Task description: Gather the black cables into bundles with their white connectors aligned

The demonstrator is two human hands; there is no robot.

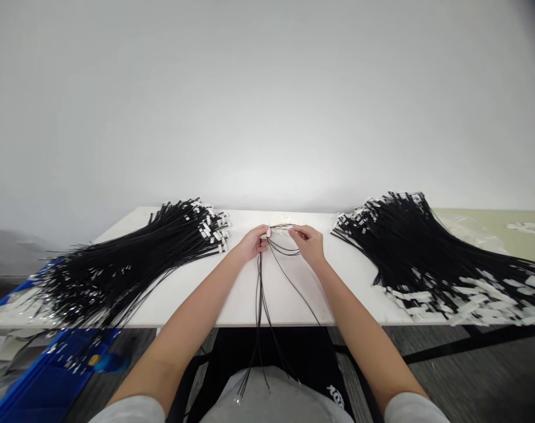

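Over the middle of the white table, my left hand (pixel 253 242) is closed on a small white connector (pixel 268 233). Thin black wires (pixel 261 288) hang from it past the table's front edge toward my lap. To its right, my right hand (pixel 309 242) pinches black wires that run across from the connector, some bowing down in loops between the hands. How many wires it grips is hidden by the fingers. Just behind both hands lies a small heap of white pieces (pixel 285 220).
A large bundle of black wires with white connectors (pixel 152 252) covers the table's left side, its ends overhanging the front. Another such bundle (pixel 408 241) spreads over the right. A blue bin (pixel 42 376) stands below at left. White pieces (pixel 527 227) lie on the greenish surface at far right.
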